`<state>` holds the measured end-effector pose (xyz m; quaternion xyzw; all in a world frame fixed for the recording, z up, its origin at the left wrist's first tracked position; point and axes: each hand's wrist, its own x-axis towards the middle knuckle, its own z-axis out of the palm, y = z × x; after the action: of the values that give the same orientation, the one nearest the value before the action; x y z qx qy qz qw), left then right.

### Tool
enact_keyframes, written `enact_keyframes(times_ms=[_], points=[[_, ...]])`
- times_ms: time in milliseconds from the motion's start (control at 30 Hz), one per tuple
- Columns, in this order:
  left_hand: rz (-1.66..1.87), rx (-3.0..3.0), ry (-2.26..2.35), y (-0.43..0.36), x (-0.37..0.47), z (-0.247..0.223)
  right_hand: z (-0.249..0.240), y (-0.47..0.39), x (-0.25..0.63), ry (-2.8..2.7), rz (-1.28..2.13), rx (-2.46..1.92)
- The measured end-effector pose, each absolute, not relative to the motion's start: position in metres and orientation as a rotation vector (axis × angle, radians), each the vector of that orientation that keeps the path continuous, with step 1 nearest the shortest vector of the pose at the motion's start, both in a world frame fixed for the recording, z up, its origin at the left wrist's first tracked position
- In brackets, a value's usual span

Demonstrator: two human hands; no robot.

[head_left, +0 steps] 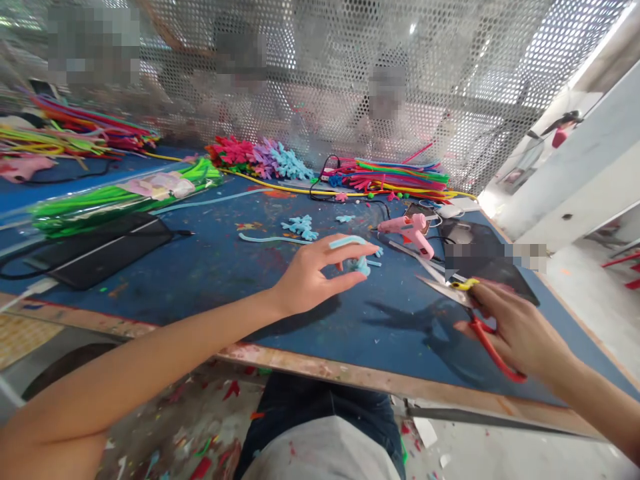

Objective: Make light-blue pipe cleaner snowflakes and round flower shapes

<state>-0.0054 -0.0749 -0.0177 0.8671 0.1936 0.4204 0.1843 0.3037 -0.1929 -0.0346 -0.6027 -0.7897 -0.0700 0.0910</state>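
Light blue pipe cleaner pieces (359, 267) are pinched between the thumb and fingers of my left hand (320, 270), above the middle of the blue table. A strip of the same blue lies along the top of its index finger. To the right, my right hand (515, 327) is wrapped round red-handled scissors (493, 350), whose blades are spread and point left, with a yellow piece near the pivot. Beyond my left hand lie light blue branched pieces (301, 227) and a loose blue stem (270, 239). The pink glue gun (407, 230) rests behind and between my hands.
Bundles of coloured pipe cleaners (390, 177) and branched pieces (260, 159) line the mesh at the back. A green bundle in plastic (120, 200) and a black device (107, 250) lie left. A dark board (490, 257) sits right. Cables cross the table (215, 273).
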Motion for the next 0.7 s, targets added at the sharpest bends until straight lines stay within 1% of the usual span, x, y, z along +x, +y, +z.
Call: enact_keyframes(times_ms=[200,333,567,700], points=[[1.287,2.589,0.387,-0.082,-0.004,-0.020,-0.034,-0.198,0.283,-2.439,-0.374,-1.747],[1.273,2.637,0.315,-0.085,-0.003,-0.021,-0.028,-0.198,0.275,-2.471,-0.421,-1.695],[1.246,2.617,0.306,-0.086,-0.003,-0.021,-0.023,-0.195,0.267,-2.524,-0.586,-1.625],[1.189,2.566,0.359,-0.086,-0.003,-0.021,-0.022,-0.191,0.266,-2.519,-0.764,-1.547]])
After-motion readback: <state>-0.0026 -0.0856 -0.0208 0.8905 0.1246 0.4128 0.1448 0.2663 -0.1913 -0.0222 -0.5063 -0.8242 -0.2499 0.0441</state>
